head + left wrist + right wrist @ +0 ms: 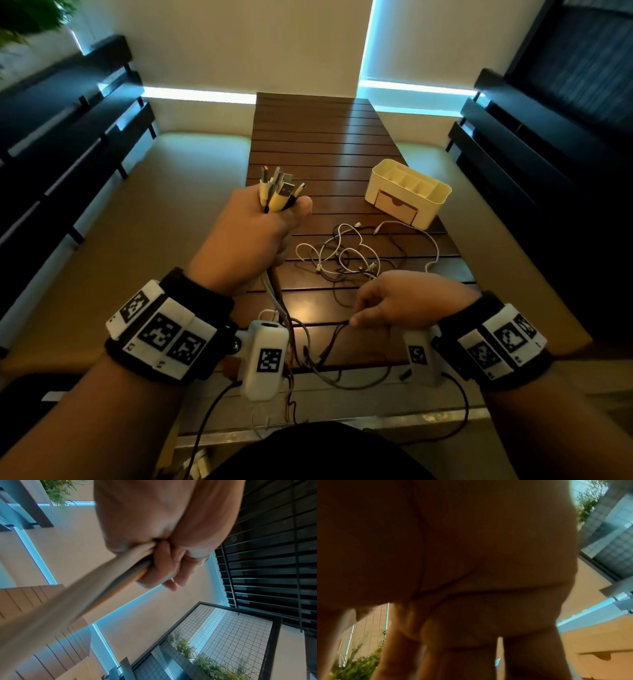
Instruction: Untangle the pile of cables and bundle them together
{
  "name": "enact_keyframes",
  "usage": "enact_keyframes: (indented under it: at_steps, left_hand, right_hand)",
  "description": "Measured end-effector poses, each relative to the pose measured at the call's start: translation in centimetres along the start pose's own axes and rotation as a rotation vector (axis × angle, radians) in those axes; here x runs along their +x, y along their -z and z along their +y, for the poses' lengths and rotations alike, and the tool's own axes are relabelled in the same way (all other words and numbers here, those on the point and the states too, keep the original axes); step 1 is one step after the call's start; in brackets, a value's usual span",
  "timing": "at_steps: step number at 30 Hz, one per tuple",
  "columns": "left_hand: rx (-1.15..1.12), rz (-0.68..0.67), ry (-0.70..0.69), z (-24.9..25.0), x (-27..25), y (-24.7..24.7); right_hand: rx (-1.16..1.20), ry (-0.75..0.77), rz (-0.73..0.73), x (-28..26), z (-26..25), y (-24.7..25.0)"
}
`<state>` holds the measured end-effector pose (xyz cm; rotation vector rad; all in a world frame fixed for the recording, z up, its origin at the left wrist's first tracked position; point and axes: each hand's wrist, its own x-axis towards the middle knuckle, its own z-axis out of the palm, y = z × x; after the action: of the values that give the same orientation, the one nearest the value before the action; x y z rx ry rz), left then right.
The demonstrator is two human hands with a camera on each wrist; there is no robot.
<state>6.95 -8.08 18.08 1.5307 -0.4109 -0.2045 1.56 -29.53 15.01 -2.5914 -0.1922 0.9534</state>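
Note:
My left hand (260, 226) is raised above the table's left side and grips a bunch of cables (279, 190), their USB plugs sticking up out of the fist. The cords run down from the fist (120, 566) toward my lap. My right hand (394, 301) is low over the near edge and pinches a dark cable (337, 327) between thumb and fingers. A loose tangle of white and dark cables (346, 257) lies on the slatted wooden table (322, 144) between both hands. The right wrist view shows only the dark palm (471, 561).
A cream desk organiser with a small drawer (406, 192) stands on the table at the right, just beyond the tangle. Dark benches (68, 137) flank the table on both sides. More cords hang off the near table edge (291, 394).

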Motion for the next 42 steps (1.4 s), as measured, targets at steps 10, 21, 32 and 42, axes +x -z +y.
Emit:
enact_keyframes:
  at_steps: [10, 21, 32, 42]
  left_hand:
    - [-0.069, -0.060, -0.044, -0.9, 0.9, -1.3]
    - [-0.154, 0.002, 0.037, -2.6, 0.5, -0.2]
    - [0.238, -0.198, 0.183, -8.5, -2.1, -1.4]
    - [0.209, -0.223, 0.168, -8.7, -1.4, -2.4]
  right_hand:
    - [0.356, 0.376, 0.195, 2.0, -3.0, -1.3]
    - [0.474, 0.367, -0.014, 4.9, -1.8, -3.2]
    - [0.709, 0.519, 0.530, 5.3, -2.4, -3.2]
    - [0.570, 0.585, 0.526, 5.8, -1.3, -2.9]
